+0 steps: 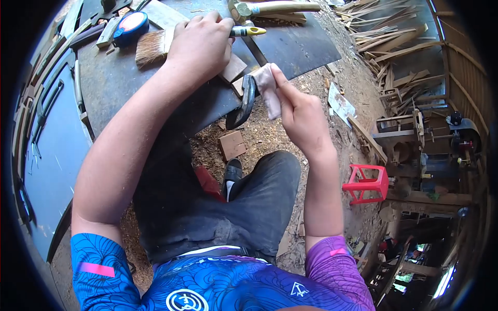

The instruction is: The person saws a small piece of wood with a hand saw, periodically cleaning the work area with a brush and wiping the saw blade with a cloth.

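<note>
My left hand (202, 46) is closed over a wide paintbrush on the dark worktop. Its brown bristles (150, 49) show on the left of the hand, and a yellow-tipped handle end (254, 31) shows on the right. A pale, folded piece of cloth or sheet (268, 93) is pinched in my right hand (298, 106), with the index finger stretched along its top. That piece touches the end of a wood part beside a black clamp (248, 101) at the worktop's edge. How the wood sits under the clamp is partly hidden.
A hammer (280, 7) lies at the worktop's far side. A round blue container (131, 25) stands left of the brush. Below are a wood block (232, 145) and shavings on the ground. A red stool (366, 184), wood strips (399, 39) and machinery (459, 135) are at the right.
</note>
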A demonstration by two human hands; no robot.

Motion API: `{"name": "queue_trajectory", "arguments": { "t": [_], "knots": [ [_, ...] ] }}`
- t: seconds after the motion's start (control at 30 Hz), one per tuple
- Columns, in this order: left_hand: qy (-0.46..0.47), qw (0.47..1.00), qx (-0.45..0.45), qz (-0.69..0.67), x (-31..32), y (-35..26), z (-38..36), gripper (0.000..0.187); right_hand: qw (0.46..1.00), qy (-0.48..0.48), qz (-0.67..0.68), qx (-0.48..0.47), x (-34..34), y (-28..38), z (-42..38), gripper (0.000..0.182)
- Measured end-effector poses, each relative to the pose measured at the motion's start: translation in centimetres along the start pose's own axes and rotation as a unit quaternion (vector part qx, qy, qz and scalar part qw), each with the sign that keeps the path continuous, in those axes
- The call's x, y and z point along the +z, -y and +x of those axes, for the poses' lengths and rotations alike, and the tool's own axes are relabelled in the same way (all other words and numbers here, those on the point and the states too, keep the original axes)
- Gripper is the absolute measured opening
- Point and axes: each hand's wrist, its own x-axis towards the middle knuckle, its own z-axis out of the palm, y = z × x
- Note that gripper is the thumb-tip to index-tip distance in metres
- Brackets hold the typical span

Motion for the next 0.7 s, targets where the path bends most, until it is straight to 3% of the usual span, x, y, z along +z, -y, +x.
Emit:
{"name": "queue_trajectory", "arguments": {
  "t": [0.27, 0.33, 0.5, 0.6, 0.7],
  "knots": [
    [0.008, 0.999, 0.006, 0.031, 0.4, -0.3, 0.0, 0.027, 0.999, -0.017, 0.003, 0.038, 0.0, -0.7, -2.5, 0.052],
    [0.014, 1.000, 0.001, 0.000, 0.3, -0.1, 0.2, 0.030, 0.999, -0.038, -0.003, -0.006, 1.0, -0.7, -1.2, 0.051],
    [0.021, 1.000, 0.006, 0.000, -0.4, 0.3, -0.3, 0.031, 1.000, 0.000, 0.004, 0.025, -1.1, -0.5, -4.2, 0.053],
    [0.040, 0.999, -0.016, 0.017, -0.1, 0.3, -0.3, 0.031, 1.000, -0.026, -0.013, -0.009, -1.3, -1.0, -6.1, 0.052],
    [0.016, 1.000, 0.000, 0.012, 0.7, 0.1, 0.2, 0.030, 0.999, 0.001, -0.009, 0.037, -0.4, 0.3, -2.7, 0.048]
  ]
}}
